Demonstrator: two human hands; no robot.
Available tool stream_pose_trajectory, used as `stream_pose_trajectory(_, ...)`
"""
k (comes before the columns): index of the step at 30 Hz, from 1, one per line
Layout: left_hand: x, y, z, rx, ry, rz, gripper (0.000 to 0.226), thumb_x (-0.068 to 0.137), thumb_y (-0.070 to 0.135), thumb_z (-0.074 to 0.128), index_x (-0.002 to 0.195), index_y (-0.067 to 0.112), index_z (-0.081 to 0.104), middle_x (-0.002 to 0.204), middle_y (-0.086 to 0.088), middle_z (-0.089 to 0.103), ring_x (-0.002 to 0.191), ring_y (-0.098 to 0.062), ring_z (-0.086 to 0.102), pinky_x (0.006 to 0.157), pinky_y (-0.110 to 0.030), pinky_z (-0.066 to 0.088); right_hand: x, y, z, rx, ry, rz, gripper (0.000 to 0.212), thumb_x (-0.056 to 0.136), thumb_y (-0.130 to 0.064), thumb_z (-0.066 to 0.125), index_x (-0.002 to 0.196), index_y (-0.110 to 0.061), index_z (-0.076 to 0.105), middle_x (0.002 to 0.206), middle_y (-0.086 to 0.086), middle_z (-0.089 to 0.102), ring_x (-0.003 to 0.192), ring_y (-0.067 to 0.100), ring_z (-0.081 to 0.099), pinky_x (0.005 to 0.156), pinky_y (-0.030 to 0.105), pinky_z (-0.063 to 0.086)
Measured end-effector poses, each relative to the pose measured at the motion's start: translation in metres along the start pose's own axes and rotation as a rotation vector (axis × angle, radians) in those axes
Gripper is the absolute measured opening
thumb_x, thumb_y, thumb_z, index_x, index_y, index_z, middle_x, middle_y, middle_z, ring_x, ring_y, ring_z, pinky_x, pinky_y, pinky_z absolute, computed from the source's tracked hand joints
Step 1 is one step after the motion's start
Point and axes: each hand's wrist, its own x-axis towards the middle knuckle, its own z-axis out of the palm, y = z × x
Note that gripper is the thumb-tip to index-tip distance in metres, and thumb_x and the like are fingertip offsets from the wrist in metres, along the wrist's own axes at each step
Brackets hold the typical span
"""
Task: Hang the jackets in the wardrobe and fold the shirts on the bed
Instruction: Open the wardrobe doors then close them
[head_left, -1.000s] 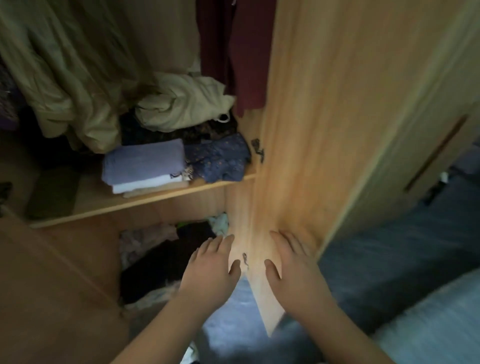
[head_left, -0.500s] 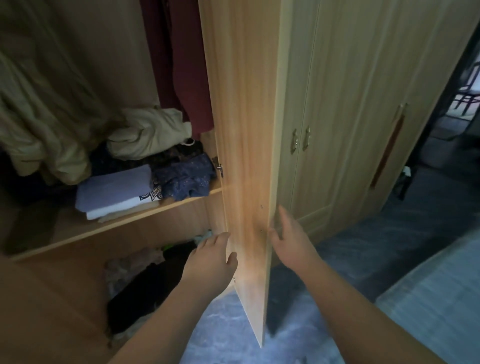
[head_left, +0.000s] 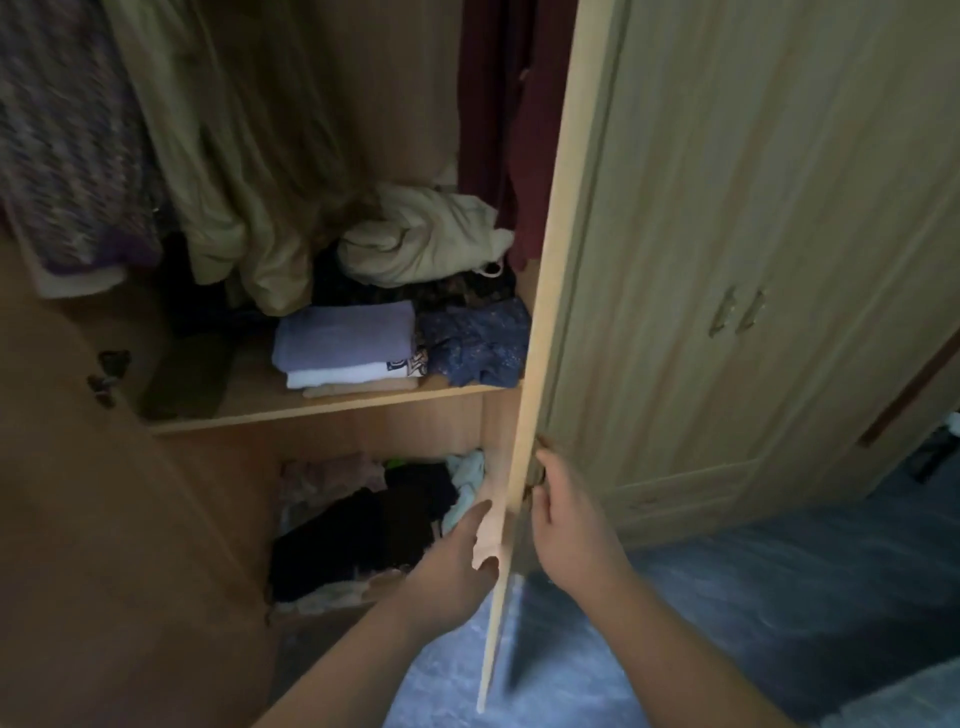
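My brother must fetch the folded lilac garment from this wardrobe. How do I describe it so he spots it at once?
In the open wardrobe, find the wooden shelf under the hanging olive jacket. The lilac garment tops the neat folded stack at the shelf's front. Plain and smooth, it lies on a white one, left of a crumpled dark blue patterned cloth.

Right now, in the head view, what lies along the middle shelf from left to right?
First a dark olive cloth → folded stack topped in lavender → blue patterned garment → edge of the open wardrobe door.
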Motion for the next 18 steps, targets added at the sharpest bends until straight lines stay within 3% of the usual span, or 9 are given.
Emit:
stream_pose_trajectory(3,0.019,-0.021,-0.025,-0.158,0.086,0.024,0.063,0.086,0.025,0.054,0.142,0.041,0.03,0.132,0.015,0.054,0.121,-0.006,0.055,0.097,-0.023,0.044,0.027,-0.02,0.043,0.03,-0.11,-0.094,0.06,0.099,-0.007,0.042,0.153,-0.028,0.029,0.16,-0.024,0.016,0.144,-0.004,0.022,0.116,0.017,0.023)
stream_pose_trajectory(5,0.036,-0.041,-0.052,-0.253,0.172,0.013,0.055,0.083,0.019,0.053,0.132,0.042,0.038,0.124,0.02,0.057,0.115,0.003,0.057,0.099,-0.027,0.048,0.049,-0.034,0.071,-0.014,-0.178,-0.17,0.068,0.096,-0.004,0.042,0.154,-0.033,0.024,0.161,-0.028,0.002,0.145,-0.007,0.016,0.114,0.016,0.024)
stream_pose_trajectory(10,0.083,-0.091,-0.13,-0.29,0.191,-0.027,0.055,0.087,0.024,0.058,0.12,0.064,0.039,0.114,0.038,0.057,0.105,0.018,0.055,0.086,-0.008,0.045,0.107,-0.07,0.136,-0.039,-0.157,-0.191,0.076,0.091,-0.01,0.044,0.157,-0.034,0.013,0.161,-0.026,-0.009,0.148,0.002,0.019,0.11,0.021,0.033)
stream_pose_trajectory(14,0.127,-0.113,-0.178,-0.322,0.146,0.019,0.048,0.087,0.025,0.055,0.124,0.054,0.046,0.122,0.022,0.063,0.113,0.001,0.06,0.102,-0.033,0.049,0.148,-0.083,0.171,-0.099,-0.139,-0.17,0.082,0.09,-0.014,0.047,0.158,-0.032,0.005,0.161,-0.023,-0.015,0.138,0.008,0.039,0.097,0.028,0.049)
stream_pose_trajectory(18,0.157,-0.122,-0.205,-0.326,0.098,0.07,0.061,0.085,0.021,0.05,0.133,0.058,0.038,0.132,0.023,0.058,0.119,0.004,0.056,0.104,-0.031,0.048,0.181,-0.085,0.192,-0.203,-0.129,-0.178,0.088,0.087,-0.01,0.051,0.158,-0.028,0.001,0.163,-0.015,-0.017,0.134,0.018,0.045,0.101,0.033,0.047)
